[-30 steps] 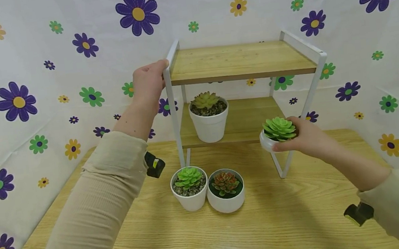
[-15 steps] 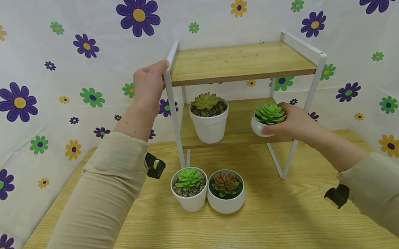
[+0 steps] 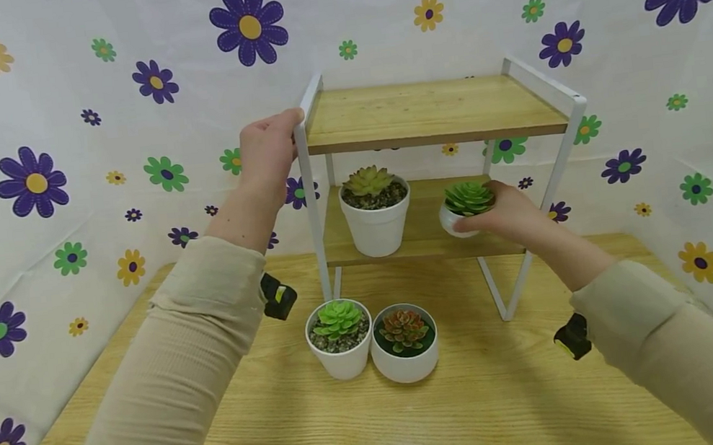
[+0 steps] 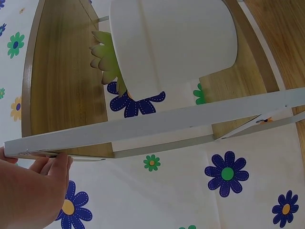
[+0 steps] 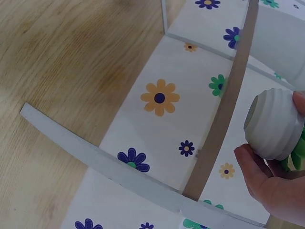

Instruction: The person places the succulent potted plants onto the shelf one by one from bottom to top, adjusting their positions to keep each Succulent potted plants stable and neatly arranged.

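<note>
My left hand (image 3: 266, 152) grips the front upper corner of a two-tier wooden shelf (image 3: 436, 109) with a white metal frame; in the left wrist view, its fingers (image 4: 58, 167) curl under the frame bar. With my right hand (image 3: 515, 214) I hold a small potted succulent (image 3: 468, 198) by its white pot, thumb in front, over the right part of the lower board (image 3: 430, 244). The right wrist view shows the ribbed pot (image 5: 274, 124) tilted in the fingers. Left of it on that board stands a larger potted succulent (image 3: 378, 224) with yellowish-green leaves.
Two more potted succulents, a green one (image 3: 339, 340) and a reddish one (image 3: 405, 348), stand side by side on the wooden table (image 3: 481, 412) in front of the shelf. A flower-patterned cloth (image 3: 179, 23) hangs behind and at both sides.
My right hand has carried the small potted succulent left and up, from outside the shelf's right front leg to over the lower board. The left hand stays on the frame.
</note>
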Demonstrator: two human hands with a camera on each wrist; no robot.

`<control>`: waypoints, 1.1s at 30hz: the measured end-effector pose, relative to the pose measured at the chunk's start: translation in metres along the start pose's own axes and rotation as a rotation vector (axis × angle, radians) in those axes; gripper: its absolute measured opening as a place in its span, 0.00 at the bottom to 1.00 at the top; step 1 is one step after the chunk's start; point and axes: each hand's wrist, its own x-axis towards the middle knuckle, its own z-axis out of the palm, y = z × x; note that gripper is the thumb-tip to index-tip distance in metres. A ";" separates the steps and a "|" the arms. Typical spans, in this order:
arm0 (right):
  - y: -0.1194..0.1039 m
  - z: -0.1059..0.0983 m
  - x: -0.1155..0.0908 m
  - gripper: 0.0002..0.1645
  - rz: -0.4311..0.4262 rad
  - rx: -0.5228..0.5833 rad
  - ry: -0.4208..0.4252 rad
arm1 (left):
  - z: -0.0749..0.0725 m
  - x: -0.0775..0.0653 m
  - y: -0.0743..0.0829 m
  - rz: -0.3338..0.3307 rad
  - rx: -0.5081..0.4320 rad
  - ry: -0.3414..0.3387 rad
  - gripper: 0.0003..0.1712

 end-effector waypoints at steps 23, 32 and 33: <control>0.003 0.015 0.014 0.47 0.035 0.000 0.007 | -0.001 0.000 0.001 -0.004 -0.004 0.002 0.22; 0.005 0.016 0.012 0.52 0.050 -0.003 0.016 | -0.001 -0.001 0.001 -0.002 -0.003 0.003 0.23; 0.005 0.016 0.012 0.52 0.050 -0.004 0.018 | -0.001 -0.001 0.001 -0.002 -0.003 0.003 0.23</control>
